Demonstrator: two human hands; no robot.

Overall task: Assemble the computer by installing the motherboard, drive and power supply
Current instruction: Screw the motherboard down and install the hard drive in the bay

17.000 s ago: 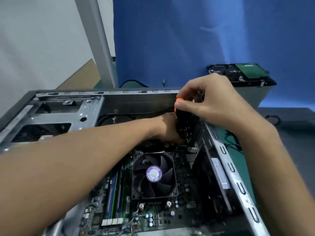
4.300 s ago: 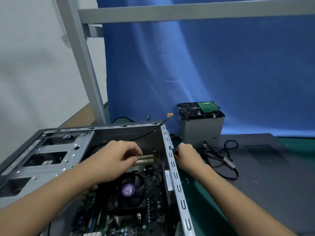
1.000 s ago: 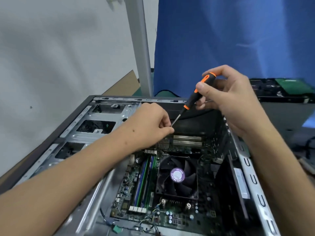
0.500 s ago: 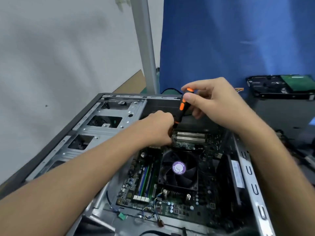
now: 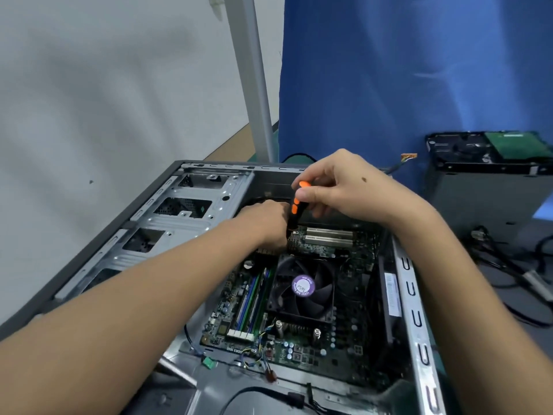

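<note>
Screwdriver (image 5: 296, 206) now stands lower over motherboard (image 5: 314, 351); blue backdrop (image 5: 404, 70), grey wall (image 5: 104, 100) behind.

a green table (image 5: 442, 354) carries an open computer case (image 5: 191, 226) lying flat, a grey box (image 5: 478, 205) just beside it on the right, and a grey panel (image 5: 538, 310) under loose black cables (image 5: 496, 262).

I see the right hand (image 5: 356, 190) pinching the orange-and-black screwdriver (image 5: 295, 208) nearly upright by the far edge of the case (image 5: 185, 226), above the motherboard (image 5: 299, 351); the left hand (image 5: 266, 223) curls at its lower end (tip hidden from me).
</note>
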